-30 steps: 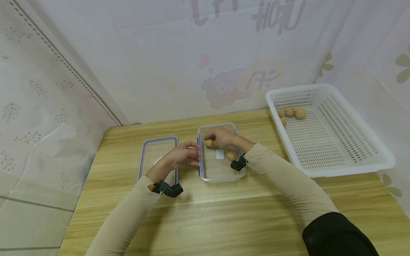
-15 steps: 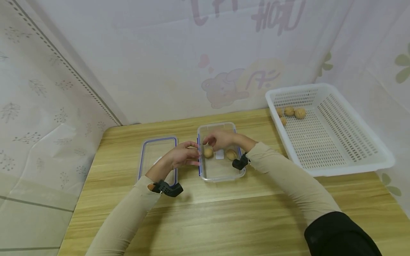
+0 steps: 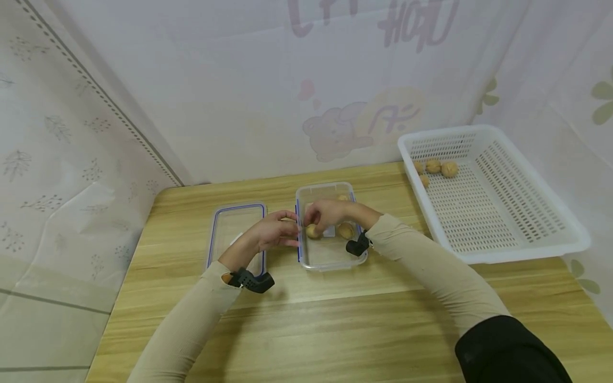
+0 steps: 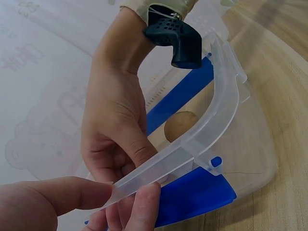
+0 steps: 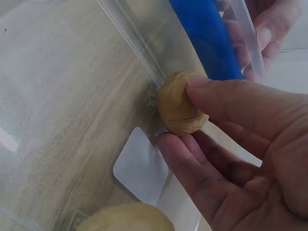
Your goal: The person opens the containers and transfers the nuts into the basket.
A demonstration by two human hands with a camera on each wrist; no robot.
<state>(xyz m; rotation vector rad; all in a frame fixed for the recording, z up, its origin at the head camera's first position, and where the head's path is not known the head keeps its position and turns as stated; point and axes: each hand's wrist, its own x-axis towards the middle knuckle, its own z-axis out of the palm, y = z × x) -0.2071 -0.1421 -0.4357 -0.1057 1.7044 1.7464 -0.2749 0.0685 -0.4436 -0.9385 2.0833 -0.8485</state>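
Note:
A clear plastic food container [image 3: 330, 266] with blue latches stands open on the table. Its left rim is pinched between the thumb and fingers of my left hand [image 3: 275, 232], beside a blue latch [image 4: 195, 199]. Inside the box, my right hand [image 3: 330, 211] pinches a walnut [image 5: 180, 106] near the left wall, thumb on one side and fingertips on the other. A second walnut [image 3: 346, 230] lies by the right wall, and another [image 3: 342, 197] shows at the far right corner. A white label [image 5: 140, 166] is on the container's floor. My right hand hides part of the inside.
The container's clear lid [image 3: 237, 208], with a blue seal, lies on the table to the left, partly beneath my left forearm and hand. To the right stands a white perforated basket [image 3: 498, 213] with several walnuts [image 3: 449, 169] at its far left corner. Patterned curtains hang behind.
My right hand loosened from the walnut, which lay nearer the middle left, and now pinches it there. A walnut at the far right corner has come into sight. My left hand stays put.

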